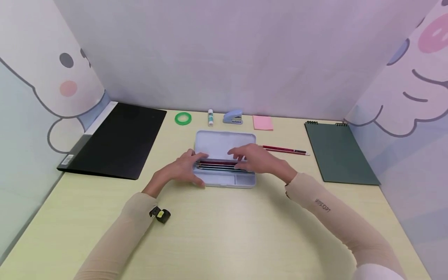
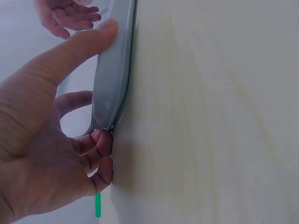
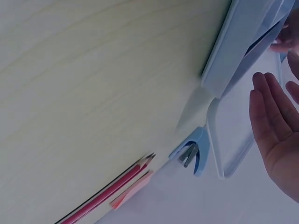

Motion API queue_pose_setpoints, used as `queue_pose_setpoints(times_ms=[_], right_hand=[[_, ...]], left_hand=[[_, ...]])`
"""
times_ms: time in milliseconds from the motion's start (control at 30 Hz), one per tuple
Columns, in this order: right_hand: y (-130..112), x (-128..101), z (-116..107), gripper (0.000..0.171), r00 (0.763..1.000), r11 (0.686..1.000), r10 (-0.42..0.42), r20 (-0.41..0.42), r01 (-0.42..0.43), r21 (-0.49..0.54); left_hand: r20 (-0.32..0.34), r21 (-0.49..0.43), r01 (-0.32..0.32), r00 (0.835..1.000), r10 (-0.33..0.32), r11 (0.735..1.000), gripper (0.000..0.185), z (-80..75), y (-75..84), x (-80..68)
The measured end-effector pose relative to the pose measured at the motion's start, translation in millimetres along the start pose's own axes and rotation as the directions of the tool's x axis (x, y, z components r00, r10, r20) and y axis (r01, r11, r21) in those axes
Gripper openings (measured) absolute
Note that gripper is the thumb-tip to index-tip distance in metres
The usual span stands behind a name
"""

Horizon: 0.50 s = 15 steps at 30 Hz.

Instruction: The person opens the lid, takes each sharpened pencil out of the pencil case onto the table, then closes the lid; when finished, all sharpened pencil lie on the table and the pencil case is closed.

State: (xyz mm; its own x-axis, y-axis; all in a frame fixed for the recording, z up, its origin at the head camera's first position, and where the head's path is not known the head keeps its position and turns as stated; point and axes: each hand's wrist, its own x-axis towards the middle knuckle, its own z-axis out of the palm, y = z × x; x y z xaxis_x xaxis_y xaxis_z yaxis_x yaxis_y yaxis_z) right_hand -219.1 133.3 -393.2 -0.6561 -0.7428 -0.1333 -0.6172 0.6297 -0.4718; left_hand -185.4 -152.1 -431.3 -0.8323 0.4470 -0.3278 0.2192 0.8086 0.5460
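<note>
We are looking at an open case (image 1: 224,163) lying at the centre of the frame on the table (image 1: 224,233), its lid (image 1: 224,142) folded back toward the top of the frame. Several pencils (image 1: 217,165) are lying side by side along the case's upper compartment; the narrower compartments along its lower edge are showing only pale bottom.

The left hand (image 1: 183,169) is gripping the case's left end: in the left wrist view the thumb (image 2: 79,44) is pressing along the case wall (image 2: 114,70) while the curled fingers (image 2: 96,149) are hooking round its corner. The right hand (image 1: 257,157) is hovering over the pencils at the case's right half with fingers straight and spread, holding nothing; whether the fingertips are touching the pencils we cannot tell.

Two more pencils (image 1: 285,150) are lying just right of the lid. Along the top edge of the table a tape roll (image 1: 183,118), a glue stick (image 1: 210,117), a stapler (image 1: 233,117) and a pink pad (image 1: 263,122) are sitting in a row, well apart from the case. A black folder (image 1: 119,140) is filling the left side and a green notebook (image 1: 339,151) the right. The wide lower half of the table is taken only by the forearms
</note>
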Motion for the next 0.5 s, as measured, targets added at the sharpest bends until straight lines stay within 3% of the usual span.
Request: queue_pose_setpoints(times_ms=[267,500], right_hand=[[-15,12,16,0.038,1.0,0.992,-0.014,0.001,0.014,-0.126],[-25,19,23,0.028,1.0,0.963,0.01,-0.015,-0.013,-0.27]], left_hand=[[-0.005,0.001,-0.002,1.0,0.002,1.0,0.098,1.1,-0.1,-0.3],[-0.007,-0.001,-0.005,1.0,0.005,1.0,0.098,0.6,0.4,-1.3]])
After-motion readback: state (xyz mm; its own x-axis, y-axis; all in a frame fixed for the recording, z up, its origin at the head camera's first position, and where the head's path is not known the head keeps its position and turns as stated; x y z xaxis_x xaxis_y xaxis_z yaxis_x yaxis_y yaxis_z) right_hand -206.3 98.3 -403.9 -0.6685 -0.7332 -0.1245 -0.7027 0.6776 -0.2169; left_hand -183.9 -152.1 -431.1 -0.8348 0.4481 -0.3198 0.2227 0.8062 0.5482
